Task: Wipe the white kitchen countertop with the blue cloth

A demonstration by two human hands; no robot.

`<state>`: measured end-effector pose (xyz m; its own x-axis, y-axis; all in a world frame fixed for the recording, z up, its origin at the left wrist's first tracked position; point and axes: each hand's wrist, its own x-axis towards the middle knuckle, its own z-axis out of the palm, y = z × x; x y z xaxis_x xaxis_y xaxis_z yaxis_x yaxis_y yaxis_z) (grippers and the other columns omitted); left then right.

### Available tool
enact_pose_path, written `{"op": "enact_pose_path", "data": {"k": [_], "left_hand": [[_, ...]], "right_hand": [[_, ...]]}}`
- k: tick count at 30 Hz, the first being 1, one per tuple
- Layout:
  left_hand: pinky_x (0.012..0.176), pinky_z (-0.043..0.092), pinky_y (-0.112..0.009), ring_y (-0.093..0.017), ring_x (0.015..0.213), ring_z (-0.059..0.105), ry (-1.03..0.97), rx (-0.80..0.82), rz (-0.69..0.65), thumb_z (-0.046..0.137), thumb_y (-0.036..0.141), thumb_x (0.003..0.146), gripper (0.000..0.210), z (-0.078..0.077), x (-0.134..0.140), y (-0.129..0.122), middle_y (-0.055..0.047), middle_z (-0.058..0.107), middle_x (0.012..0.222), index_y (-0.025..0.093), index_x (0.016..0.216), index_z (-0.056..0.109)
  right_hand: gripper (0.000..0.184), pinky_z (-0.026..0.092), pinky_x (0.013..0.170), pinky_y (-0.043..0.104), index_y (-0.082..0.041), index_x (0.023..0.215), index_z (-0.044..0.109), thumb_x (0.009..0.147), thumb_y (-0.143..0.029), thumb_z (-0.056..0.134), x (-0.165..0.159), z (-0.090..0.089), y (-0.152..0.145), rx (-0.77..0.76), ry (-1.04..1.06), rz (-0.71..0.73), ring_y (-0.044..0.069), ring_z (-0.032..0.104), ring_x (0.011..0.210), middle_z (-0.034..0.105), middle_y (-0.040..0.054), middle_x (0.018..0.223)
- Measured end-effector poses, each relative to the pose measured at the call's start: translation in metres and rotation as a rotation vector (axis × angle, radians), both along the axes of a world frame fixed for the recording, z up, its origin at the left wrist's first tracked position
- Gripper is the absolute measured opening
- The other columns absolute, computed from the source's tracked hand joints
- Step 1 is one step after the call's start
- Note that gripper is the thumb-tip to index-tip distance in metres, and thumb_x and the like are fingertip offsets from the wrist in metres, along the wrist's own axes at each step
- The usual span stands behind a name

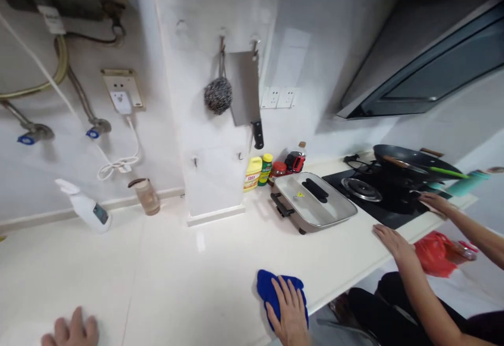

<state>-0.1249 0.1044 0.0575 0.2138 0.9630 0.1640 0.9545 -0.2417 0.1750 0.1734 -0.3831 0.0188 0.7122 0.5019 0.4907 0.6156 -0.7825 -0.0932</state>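
My right hand [289,304] presses on a crumpled blue cloth [266,283] close to the counter's front edge. Its fingers point forward over the cloth, and the thumb lies along the near side. Down in the lower left corner, my left hand [74,331] shows only its fingers and knuckles. They are a little apart, resting on or just above the white counter [177,283], with nothing seen in them.
Along the wall stand a white spray bottle [87,209], a brown-tinted jug [145,196] and several condiment bottles. A lidded electric pan [315,201] sits beside the stove [360,191], which bears a wok [413,159]. A cleaver [246,88] hangs above. Another person's hand [396,241] touches the counter edge.
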Motion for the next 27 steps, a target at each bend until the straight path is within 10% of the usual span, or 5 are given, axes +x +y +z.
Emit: {"op": "enact_pose_path", "data": {"k": [5, 12, 19, 27], "left_hand": [[0.101, 0.04, -0.053, -0.04, 0.124, 0.051, 0.101, -0.108, -0.076, 0.013, 0.054, 0.086, 0.068, 0.017, 0.049, 0.0, -0.015, 0.064, 0.127, 0.024, 0.136, 0.049], [0.12, 0.022, -0.054, -0.041, 0.149, 0.026, 0.06, -0.121, -0.34, 0.017, 0.043, 0.094, 0.068, 0.04, 0.143, -0.043, -0.028, 0.031, 0.157, 0.007, 0.147, 0.042], [0.12, 0.025, -0.055, -0.04, 0.15, 0.026, 0.05, -0.103, -0.287, 0.024, 0.04, 0.097, 0.062, 0.024, 0.185, -0.068, -0.028, 0.031, 0.159, 0.011, 0.15, 0.041], [0.118, 0.028, -0.058, -0.042, 0.149, 0.028, 0.069, 0.17, -0.335, 0.032, 0.04, 0.093, 0.064, -0.002, 0.182, -0.071, -0.03, 0.035, 0.156, 0.008, 0.148, 0.042]], "right_hand": [[0.069, 0.035, 0.112, 0.059, -0.028, 0.155, 0.028, 0.092, -0.043, 0.052, 0.001, 0.005, 0.004, 0.073, -0.035, -0.026, 0.036, 0.045, 0.135, 0.051, 0.0074, 0.147], [0.074, 0.04, 0.107, 0.058, -0.028, 0.157, 0.024, 0.092, -0.048, 0.052, 0.005, 0.002, -0.003, 0.028, -0.066, 0.017, 0.036, 0.048, 0.132, 0.051, 0.0075, 0.147], [0.081, 0.039, 0.105, 0.06, -0.031, 0.158, 0.022, 0.087, -0.051, 0.056, 0.029, -0.025, -0.003, 0.033, -0.105, 0.004, 0.039, 0.052, 0.127, 0.054, 0.0075, 0.145], [0.074, 0.032, 0.107, 0.07, -0.025, 0.157, 0.027, 0.091, -0.05, 0.048, 0.086, -0.019, 0.064, 0.206, -0.057, -0.215, 0.045, 0.043, 0.133, 0.051, 0.0153, 0.145]]}}
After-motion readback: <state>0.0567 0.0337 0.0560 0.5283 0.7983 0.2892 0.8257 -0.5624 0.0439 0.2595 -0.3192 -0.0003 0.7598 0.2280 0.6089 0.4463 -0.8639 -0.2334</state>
